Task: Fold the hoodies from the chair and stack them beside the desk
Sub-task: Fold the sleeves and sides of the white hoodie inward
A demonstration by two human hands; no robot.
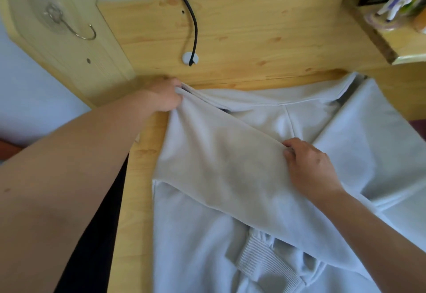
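the pale pine wooden bench [242,39] carries my light grey cotton hoodie [202,235] spread flat, its folded panel pinched at the far corner by my left hand [164,95] and at the near edge by my right hand [309,166].

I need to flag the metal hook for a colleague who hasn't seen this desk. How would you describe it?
Start at the wooden desk under the pale hoodie. Its upright side panel stands at far left. There a clear suction disc carries the metal hook, unlike the black cable.
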